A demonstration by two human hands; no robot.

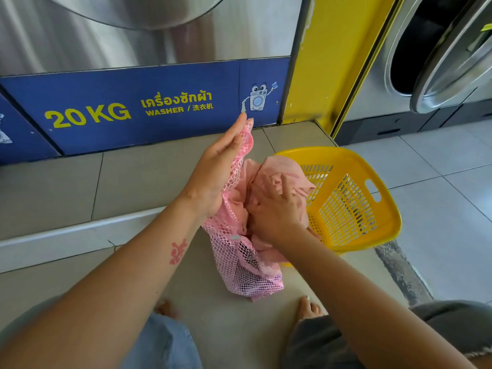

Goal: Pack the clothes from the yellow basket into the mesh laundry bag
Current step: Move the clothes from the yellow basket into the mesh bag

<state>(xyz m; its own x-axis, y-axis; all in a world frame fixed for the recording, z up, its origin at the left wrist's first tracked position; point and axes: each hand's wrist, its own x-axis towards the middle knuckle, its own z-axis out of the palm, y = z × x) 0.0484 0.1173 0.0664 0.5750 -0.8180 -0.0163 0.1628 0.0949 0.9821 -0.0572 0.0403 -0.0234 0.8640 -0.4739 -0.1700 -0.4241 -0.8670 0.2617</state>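
Observation:
A pink mesh laundry bag [247, 270] stands on the floor in the middle, with dark clothing showing through its lower mesh. My left hand [215, 169] holds the bag's rim up, fingers stretched along the raised mesh edge. My right hand [277, 209] is pressed on a pale pink garment [282, 171] that bulges out of the bag's mouth. The yellow basket [372, 182] lies tipped on its side just right of the bag; what I can see of its inside holds no clothes.
A blue "20 KG washer" panel [133, 107] of a steel machine sits on a raised tiled step [133, 177] straight ahead. A yellow pillar [327, 62] and a second washer with its door [452, 62] open stand at the right. My bare feet [308, 307] and knees are below.

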